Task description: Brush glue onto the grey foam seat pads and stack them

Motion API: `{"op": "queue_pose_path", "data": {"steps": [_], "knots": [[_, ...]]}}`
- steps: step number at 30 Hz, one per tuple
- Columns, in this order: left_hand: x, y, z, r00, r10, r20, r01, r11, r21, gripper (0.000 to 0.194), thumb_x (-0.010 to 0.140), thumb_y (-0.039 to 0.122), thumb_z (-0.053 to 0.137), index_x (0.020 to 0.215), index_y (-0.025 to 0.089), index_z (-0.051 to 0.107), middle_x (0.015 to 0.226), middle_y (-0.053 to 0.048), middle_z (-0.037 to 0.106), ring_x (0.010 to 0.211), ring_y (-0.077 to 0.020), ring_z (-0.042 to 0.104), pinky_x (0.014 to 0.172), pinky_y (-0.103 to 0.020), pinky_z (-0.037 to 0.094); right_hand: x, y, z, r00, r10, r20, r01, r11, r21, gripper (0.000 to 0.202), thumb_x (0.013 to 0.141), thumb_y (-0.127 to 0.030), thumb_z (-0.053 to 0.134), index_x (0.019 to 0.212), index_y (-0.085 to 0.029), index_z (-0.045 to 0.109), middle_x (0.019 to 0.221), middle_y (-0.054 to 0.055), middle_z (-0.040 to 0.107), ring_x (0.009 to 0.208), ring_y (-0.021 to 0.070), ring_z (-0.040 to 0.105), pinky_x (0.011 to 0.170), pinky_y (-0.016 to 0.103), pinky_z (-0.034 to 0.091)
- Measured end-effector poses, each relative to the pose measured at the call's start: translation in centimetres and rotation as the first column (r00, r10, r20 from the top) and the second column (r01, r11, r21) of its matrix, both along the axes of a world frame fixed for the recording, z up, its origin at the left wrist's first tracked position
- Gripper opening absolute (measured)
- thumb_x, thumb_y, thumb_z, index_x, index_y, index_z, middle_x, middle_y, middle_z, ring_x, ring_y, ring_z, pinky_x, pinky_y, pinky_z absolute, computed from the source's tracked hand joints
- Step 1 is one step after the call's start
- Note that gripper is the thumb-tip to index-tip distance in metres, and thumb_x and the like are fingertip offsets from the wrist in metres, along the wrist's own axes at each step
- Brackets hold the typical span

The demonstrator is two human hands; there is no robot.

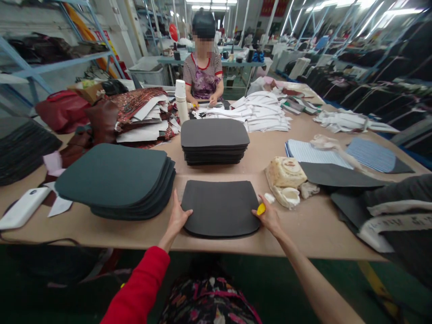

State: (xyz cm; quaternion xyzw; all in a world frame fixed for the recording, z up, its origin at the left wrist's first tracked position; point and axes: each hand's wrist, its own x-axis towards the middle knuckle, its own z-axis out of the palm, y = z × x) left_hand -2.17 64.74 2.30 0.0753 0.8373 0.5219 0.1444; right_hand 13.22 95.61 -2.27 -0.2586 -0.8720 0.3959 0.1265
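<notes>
Directly before me lies a dark grey panel with rounded corners, apparently more than one layer thick. My left hand grips its left edge, thumb on top and fingers along the side. At the right edge, my right hand presses its thumb on the panel and keeps a yellow-handled tool in its curled fingers; the tool's working end is hidden. Just beyond the panel stands a stack of similar grey panels. Left of my left hand is a stack of larger, dark green-grey panels.
A stained whitish block-shaped container stands right of my right hand. Farther right are striped blue pieces and dark sheets. White strips lie at the back, near a seated co-worker. A white device lies far left.
</notes>
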Motion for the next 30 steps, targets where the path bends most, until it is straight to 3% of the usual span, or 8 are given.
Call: {"op": "queue_pose_path", "data": {"steps": [4, 11, 21, 30], "knots": [[0.3, -0.2, -0.5, 0.999, -0.023, -0.021, 0.024, 1.0, 0.004, 0.105, 0.067, 0.011, 0.065, 0.142, 0.023, -0.008, 0.144, -0.015, 0.03, 0.124, -0.0246, 0.043, 0.102, -0.038, 0.037, -0.2, -0.1, -0.5, 0.999, 0.006, 0.051, -0.008, 1.0, 0.03, 0.07, 0.069, -0.033, 0.059, 0.134, -0.014, 0.038, 0.1, 0.012, 0.06, 0.084, 0.0261, 0.057, 0.072, 0.036, 0.046], [0.2, -0.5, -1.1, 1.0, -0.012, -0.024, 0.01, 0.998, -0.067, 0.101, 0.069, 0.014, 0.065, 0.142, 0.023, -0.004, 0.148, -0.015, 0.021, 0.129, -0.0291, 0.035, 0.104, -0.039, 0.034, -0.1, -0.6, -0.5, 0.996, 0.035, 0.079, -0.04, 0.997, 0.062, 0.07, 0.073, -0.034, 0.055, 0.135, -0.012, 0.034, 0.078, 0.004, 0.056, 0.066, 0.0203, 0.053, 0.061, 0.031, 0.043], [0.3, -0.6, -1.3, 0.997, -0.041, -0.067, 0.034, 0.994, -0.103, 0.101, 0.07, 0.015, 0.065, 0.142, 0.022, -0.005, 0.141, -0.018, 0.034, 0.122, -0.0289, 0.044, 0.099, -0.041, 0.038, 0.1, -1.5, 0.6, 0.996, 0.05, 0.079, -0.055, 0.997, 0.061, 0.069, 0.074, -0.03, 0.053, 0.138, -0.015, 0.031, 0.079, 0.004, 0.056, 0.065, 0.0186, 0.052, 0.059, 0.029, 0.04], [0.4, 0.1, -1.6, 0.982, -0.055, -0.181, 0.014, 0.975, -0.22, 0.096, 0.071, 0.009, 0.063, 0.143, 0.019, 0.001, 0.135, -0.02, 0.043, 0.121, -0.03, 0.046, 0.1, -0.042, 0.039, -0.2, -1.2, -0.4, 1.0, 0.024, -0.003, -0.024, 0.999, 0.047, 0.067, 0.07, -0.025, 0.053, 0.134, -0.01, 0.038, 0.078, 0.004, 0.058, 0.064, 0.0169, 0.051, 0.06, 0.028, 0.041]]}}
